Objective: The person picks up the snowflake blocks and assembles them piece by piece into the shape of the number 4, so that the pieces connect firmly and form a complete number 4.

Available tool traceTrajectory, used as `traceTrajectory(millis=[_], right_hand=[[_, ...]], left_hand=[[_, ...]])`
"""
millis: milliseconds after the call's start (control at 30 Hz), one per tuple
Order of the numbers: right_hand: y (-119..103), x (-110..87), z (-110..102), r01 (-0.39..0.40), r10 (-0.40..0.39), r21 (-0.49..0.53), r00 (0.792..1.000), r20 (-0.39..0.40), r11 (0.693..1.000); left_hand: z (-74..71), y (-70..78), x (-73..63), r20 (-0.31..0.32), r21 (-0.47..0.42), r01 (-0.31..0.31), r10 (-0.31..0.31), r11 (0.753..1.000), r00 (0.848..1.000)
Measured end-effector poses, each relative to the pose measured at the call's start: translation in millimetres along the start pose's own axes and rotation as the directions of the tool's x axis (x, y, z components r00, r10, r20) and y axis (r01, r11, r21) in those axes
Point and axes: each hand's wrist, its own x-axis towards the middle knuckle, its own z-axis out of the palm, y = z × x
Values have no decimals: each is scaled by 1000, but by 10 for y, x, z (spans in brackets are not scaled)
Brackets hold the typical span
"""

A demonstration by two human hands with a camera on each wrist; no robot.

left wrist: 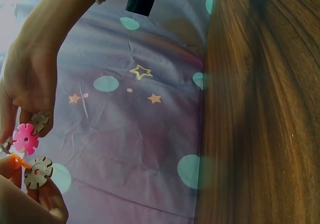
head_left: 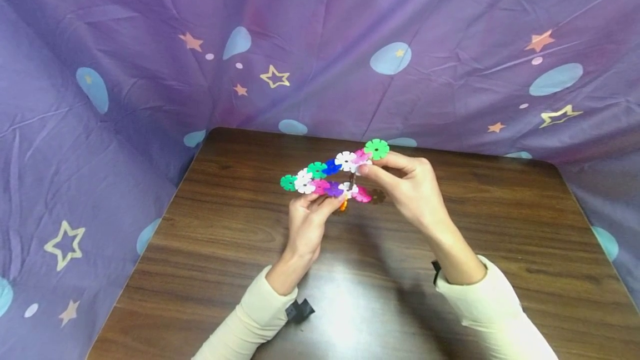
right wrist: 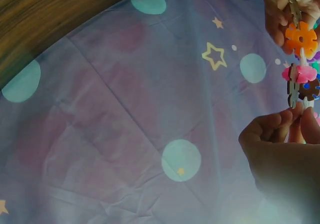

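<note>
Both hands hold up a joined chain of flower-shaped interlocking plastic discs (head_left: 304, 184), raised over the wooden table. Two rows run from a left end of green and white: the upper passes green, blue, white and pink to a bright green disc (head_left: 382, 148); the lower goes through pink, purple and white. My left hand (head_left: 306, 229) pinches the lower row from beneath, near an orange disc (right wrist: 306, 31). At the right end of the upper row, my right hand (head_left: 417, 190) grips a pale disc between thumb and fingers. Brown discs (left wrist: 44, 166) join the underside; fingers partly hide the gripped pieces.
The brown wooden table (head_left: 240, 282) lies below, with a bright glare near its front. Purple cloth (head_left: 320, 26) printed with stars and blue spots hangs behind it and on both sides. Dark wrist devices (head_left: 300, 311) sit at the cream sleeves (head_left: 255, 310).
</note>
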Motion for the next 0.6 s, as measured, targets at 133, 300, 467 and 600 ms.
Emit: traceTrajectory(millis=[133,300,467,600], right_hand=[[8,-6,6,80,-79,-104,997,8,991],[-15,-13,-16,159,-153,-209,987,43,965],[-35,4,-24,245,-238,-278,969,61,929],[-64,28,-21,294,-285,-323,955,77,899]], left_hand=[[-2,-5,3,-2,-7,0,0,1000,1000],[6,-2,8,6,10,-17,17,1000,1000],[41,6,3,0,12,-42,42,999,999],[80,7,-1,-11,-3,-44,43,999,999]])
